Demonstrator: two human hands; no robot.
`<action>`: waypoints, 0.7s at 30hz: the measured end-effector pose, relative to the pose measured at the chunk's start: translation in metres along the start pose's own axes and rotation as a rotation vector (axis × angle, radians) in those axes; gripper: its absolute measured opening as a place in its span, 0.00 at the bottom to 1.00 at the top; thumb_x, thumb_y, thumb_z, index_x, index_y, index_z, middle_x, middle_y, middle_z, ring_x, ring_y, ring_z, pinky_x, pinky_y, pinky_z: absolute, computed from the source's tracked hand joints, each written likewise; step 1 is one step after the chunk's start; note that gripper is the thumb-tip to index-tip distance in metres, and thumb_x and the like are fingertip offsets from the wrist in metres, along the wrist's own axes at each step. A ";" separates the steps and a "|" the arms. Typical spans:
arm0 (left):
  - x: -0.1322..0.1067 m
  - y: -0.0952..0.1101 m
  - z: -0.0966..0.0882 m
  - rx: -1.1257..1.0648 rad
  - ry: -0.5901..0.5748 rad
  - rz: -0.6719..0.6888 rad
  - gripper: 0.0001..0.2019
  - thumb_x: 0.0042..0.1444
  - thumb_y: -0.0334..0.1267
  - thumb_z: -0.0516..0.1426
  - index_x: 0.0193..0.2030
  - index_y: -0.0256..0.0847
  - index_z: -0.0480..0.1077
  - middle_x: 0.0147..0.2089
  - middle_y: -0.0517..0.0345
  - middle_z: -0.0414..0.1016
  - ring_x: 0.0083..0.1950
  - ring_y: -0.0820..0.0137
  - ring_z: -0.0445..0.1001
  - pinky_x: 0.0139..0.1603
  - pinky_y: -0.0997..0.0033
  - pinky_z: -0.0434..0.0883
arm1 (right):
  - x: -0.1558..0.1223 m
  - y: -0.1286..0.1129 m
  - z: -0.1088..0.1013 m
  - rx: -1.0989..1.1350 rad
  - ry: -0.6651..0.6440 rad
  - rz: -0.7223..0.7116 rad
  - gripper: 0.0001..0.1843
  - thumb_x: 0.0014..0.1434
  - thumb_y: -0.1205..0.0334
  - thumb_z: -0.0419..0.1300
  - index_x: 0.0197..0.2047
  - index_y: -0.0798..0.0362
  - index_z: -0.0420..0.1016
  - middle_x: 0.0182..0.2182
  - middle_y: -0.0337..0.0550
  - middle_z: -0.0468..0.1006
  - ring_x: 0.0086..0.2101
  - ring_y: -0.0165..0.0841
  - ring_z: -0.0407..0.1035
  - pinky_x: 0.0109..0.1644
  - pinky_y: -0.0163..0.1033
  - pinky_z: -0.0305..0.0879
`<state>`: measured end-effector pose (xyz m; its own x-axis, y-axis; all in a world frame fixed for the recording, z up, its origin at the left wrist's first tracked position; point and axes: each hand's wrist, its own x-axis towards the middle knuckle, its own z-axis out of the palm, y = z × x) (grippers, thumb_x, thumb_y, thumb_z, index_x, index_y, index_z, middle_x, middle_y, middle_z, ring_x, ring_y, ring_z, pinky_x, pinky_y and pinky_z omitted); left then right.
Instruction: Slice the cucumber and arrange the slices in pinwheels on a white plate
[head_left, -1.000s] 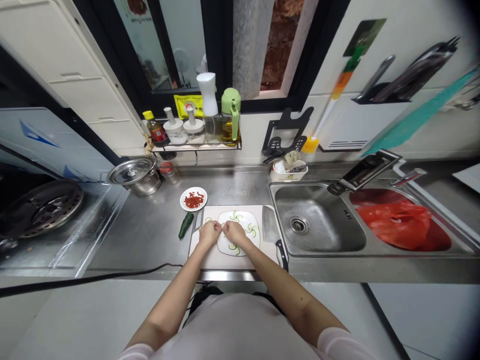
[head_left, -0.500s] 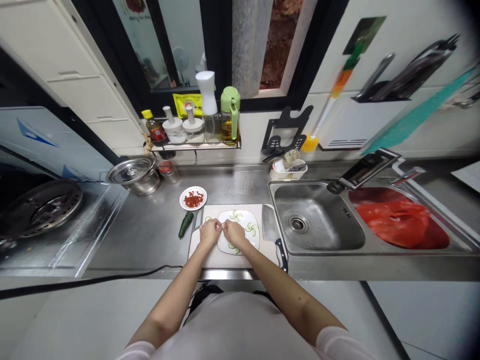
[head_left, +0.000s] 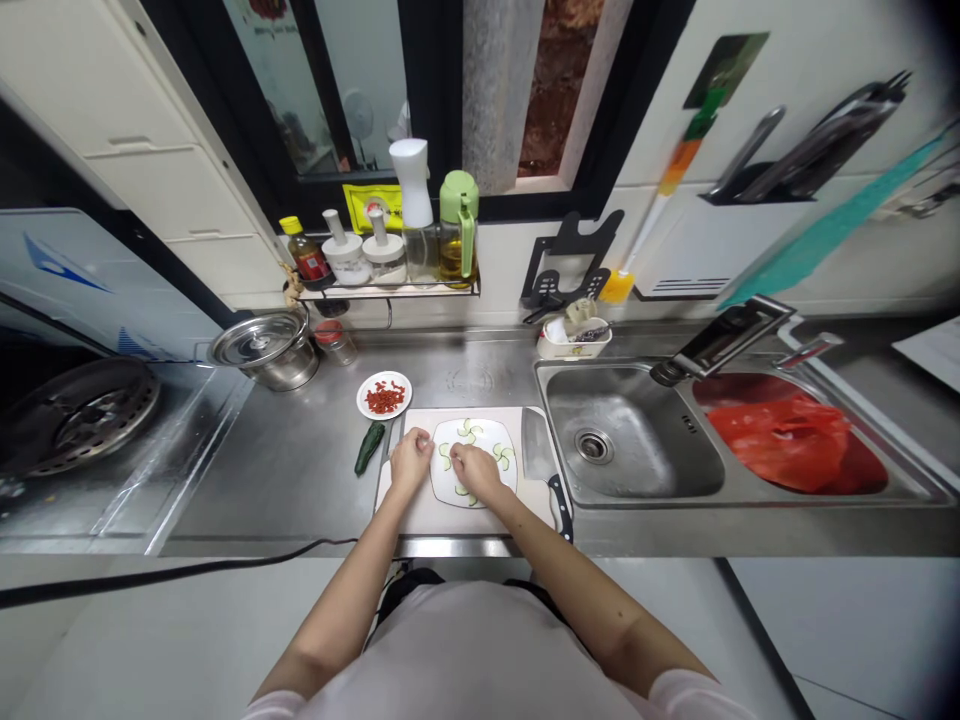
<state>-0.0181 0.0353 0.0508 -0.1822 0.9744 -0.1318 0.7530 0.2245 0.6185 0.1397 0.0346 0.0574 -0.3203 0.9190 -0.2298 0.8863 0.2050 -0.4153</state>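
A stainless-steel countertop (head_left: 292,470) ran beneath a black-framed kitchen window (head_left: 435,90).
Pale tiles (head_left: 825,45) lined the wall right of it; white panels (head_left: 150,190) stood left. Beyond the window, a mottled grey strip (head_left: 491,100) bordered a rough reddish-brown surface (head_left: 562,90). Light glinted on the double-bowl sink (head_left: 645,440).

Both arms (head_left: 577,578) reach forward and inward, left grip (head_left: 412,459) and right grip (head_left: 478,473) curled, slightly apart.

Around the plate (head_left: 444,487), bare counter (head_left: 480,358) gives passage at 12 o'clock, while the dish (head_left: 384,396) at 10, left hand (head_left: 410,462) and cucumber (head_left: 369,448) at 9, knife (head_left: 537,446) at 3 and right hand (head_left: 477,470) over centre obstruct entry.
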 end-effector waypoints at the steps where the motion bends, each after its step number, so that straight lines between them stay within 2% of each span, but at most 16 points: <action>1: -0.001 0.000 -0.001 0.017 -0.001 0.031 0.09 0.56 0.37 0.55 0.43 0.42 0.71 0.36 0.57 0.73 0.40 0.67 0.71 0.44 0.70 0.59 | -0.002 0.001 0.000 -0.026 -0.004 -0.035 0.12 0.64 0.64 0.48 0.44 0.48 0.71 0.40 0.43 0.77 0.38 0.34 0.70 0.36 0.34 0.54; 6: -0.007 0.002 0.001 0.157 -0.062 0.149 0.09 0.56 0.38 0.55 0.42 0.45 0.75 0.40 0.53 0.72 0.47 0.62 0.69 0.49 0.65 0.57 | -0.005 -0.001 0.002 -0.132 -0.051 -0.102 0.15 0.64 0.63 0.48 0.50 0.48 0.72 0.40 0.46 0.76 0.39 0.36 0.71 0.38 0.36 0.57; 14: -0.004 0.002 0.007 0.214 -0.071 0.140 0.11 0.57 0.40 0.56 0.45 0.47 0.75 0.39 0.54 0.72 0.48 0.61 0.68 0.50 0.62 0.56 | -0.004 -0.003 0.002 -0.156 -0.095 -0.070 0.17 0.65 0.60 0.48 0.54 0.49 0.69 0.43 0.47 0.76 0.43 0.37 0.71 0.41 0.36 0.60; 21: -0.004 0.003 0.006 0.221 -0.077 0.135 0.12 0.56 0.39 0.56 0.46 0.47 0.75 0.40 0.53 0.72 0.48 0.62 0.68 0.50 0.62 0.57 | -0.004 -0.004 0.003 -0.170 -0.092 -0.072 0.17 0.65 0.60 0.46 0.53 0.50 0.70 0.42 0.47 0.76 0.42 0.37 0.71 0.40 0.37 0.61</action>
<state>-0.0109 0.0327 0.0483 -0.0282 0.9919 -0.1236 0.8886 0.0815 0.4513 0.1360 0.0292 0.0577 -0.4071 0.8671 -0.2872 0.9011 0.3299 -0.2812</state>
